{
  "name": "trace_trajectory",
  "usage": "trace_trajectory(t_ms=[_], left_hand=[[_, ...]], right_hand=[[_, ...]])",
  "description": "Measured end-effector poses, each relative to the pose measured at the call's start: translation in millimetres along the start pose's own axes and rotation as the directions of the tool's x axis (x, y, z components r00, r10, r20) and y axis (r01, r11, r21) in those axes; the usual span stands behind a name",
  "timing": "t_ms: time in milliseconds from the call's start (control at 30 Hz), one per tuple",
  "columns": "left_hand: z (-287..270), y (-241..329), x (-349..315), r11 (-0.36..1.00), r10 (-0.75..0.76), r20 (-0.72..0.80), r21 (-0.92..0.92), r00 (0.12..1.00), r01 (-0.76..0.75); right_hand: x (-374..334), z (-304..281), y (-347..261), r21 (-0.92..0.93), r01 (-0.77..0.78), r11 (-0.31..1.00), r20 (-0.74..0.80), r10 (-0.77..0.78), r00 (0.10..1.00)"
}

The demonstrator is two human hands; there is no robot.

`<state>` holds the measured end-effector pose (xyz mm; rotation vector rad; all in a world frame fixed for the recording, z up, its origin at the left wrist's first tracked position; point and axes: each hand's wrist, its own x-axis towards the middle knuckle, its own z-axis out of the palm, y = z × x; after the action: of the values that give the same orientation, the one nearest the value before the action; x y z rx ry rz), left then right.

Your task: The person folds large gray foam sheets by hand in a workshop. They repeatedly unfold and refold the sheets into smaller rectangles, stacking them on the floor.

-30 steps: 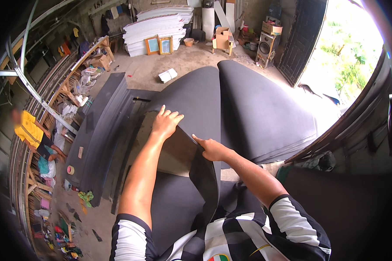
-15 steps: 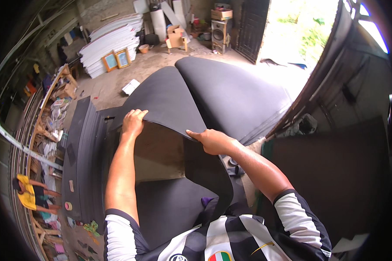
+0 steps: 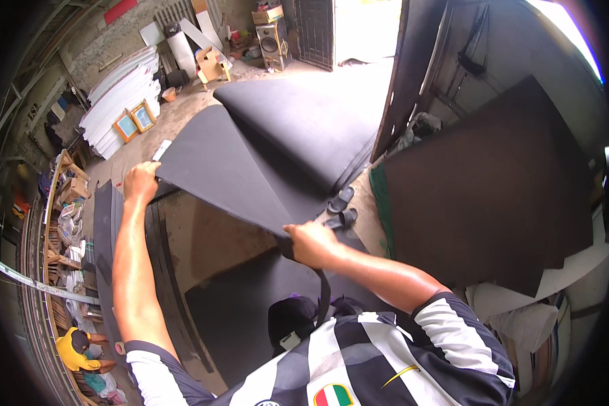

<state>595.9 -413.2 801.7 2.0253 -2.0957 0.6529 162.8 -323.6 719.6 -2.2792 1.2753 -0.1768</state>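
Observation:
A large, flexible dark grey sheet [image 3: 213, 162], thick like foam or rubber, is lifted in front of me. Its near left corner is pinched by my left hand [image 3: 142, 183], with the arm stretched out. Lower and to the right, my right hand [image 3: 310, 245] is closed on the same near edge, its fingers partly hidden. Between the hands the edge runs taut and slants down to the right. Behind it, another part of dark sheeting [image 3: 304, 115] bulges up in a broad curve; whether it is the same piece I cannot tell. More dark sheeting [image 3: 237, 311] lies flat below.
Black sandals [image 3: 341, 200] sit right of my right hand. A big dark brown panel [image 3: 480, 196] leans at the right. Stacked dark strips [image 3: 107, 223] lie at the left. Farther back are white panels [image 3: 118, 95], two frames [image 3: 134, 120] and a speaker [image 3: 272, 46]. A person in yellow [image 3: 74, 348] crouches lower left.
My left hand has moved left with the sheet's corner, and my right hand has come slightly nearer, now closed on the edge. The view has turned right. The person in yellow has bent down.

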Motion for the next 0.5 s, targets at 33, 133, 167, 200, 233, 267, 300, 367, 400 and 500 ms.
trace_trajectory(t_ms=[33, 133, 167, 200, 233, 267, 300, 367, 400, 500], left_hand=[[-7.6, 0.0, -1.9, 0.999, 0.041, 0.008, 0.030, 0.999, -0.041], [-41.5, -1.6, -10.9, 0.994, 0.108, -0.030, 0.037, 0.994, -0.107], [-52.5, -4.4, -15.5, 0.992, 0.122, -0.056, 0.024, 0.991, -0.121], [-65.7, -13.4, -20.7, 0.990, 0.140, -0.069, 0.033, 0.988, -0.138], [-81.5, -22.6, -29.6, 0.987, 0.157, -0.082, 0.044, 0.984, -0.154], [-105.6, -17.4, -38.3, 0.983, 0.180, -0.075, 0.060, 0.981, -0.176], [-117.2, -22.6, -46.3, 0.975, 0.219, -0.085, 0.057, 0.972, -0.215], [-149.2, -27.9, -79.4, 0.970, 0.240, -0.101, 0.072, 0.966, -0.233], [-158.3, -24.8, -94.4, 0.959, 0.282, -0.125, 0.071, 0.951, -0.275], [-195.2, -31.0, -132.3, 0.921, 0.386, -0.154, 0.111, 0.909, -0.372]], right_hand=[[-5.5, 0.3, 9.6, -0.021, -0.087, 0.996, -0.020, 0.087, 0.996], [-24.2, -23.4, 11.4, 0.018, -0.084, 0.996, -0.268, 0.086, 0.960], [-31.8, -28.9, 6.0, 0.023, -0.094, 0.995, -0.305, 0.097, 0.947], [-43.4, -37.4, -5.8, -0.007, -0.083, 0.997, -0.326, 0.076, 0.942], [-58.9, -46.3, -20.3, -0.037, -0.070, 0.997, -0.346, 0.053, 0.937], [-75.1, -55.3, -32.2, -0.090, -0.074, 0.993, -0.380, 0.035, 0.924], [-93.1, -62.4, -44.9, -0.139, -0.080, 0.987, -0.408, 0.017, 0.913], [-123.1, -63.4, -66.4, -0.168, -0.051, 0.984, -0.481, -0.037, 0.876], [-139.0, -60.5, -69.9, -0.181, -0.051, 0.982, -0.499, -0.047, 0.866], [-194.2, -60.6, -94.5, -0.233, -0.017, 0.972, -0.515, -0.108, 0.850]])
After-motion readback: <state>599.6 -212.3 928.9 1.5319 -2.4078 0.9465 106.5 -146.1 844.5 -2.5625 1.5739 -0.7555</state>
